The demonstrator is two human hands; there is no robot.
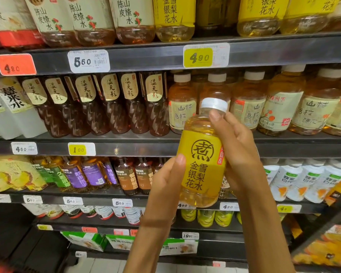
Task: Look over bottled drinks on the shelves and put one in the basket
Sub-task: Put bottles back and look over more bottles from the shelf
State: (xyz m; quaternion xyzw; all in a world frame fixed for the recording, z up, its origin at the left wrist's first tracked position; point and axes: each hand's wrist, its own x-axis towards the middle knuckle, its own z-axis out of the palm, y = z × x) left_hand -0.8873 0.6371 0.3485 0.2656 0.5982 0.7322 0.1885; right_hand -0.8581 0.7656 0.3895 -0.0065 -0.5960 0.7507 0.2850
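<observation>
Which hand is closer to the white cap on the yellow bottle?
Right. The right hand grips the bottle's upper part, its thumb tip just under the white cap. The left hand holds the yellow label lower down.

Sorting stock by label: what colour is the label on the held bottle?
Yellow with dark characters, on the bottle held in both hands, seen in the head view.
</observation>
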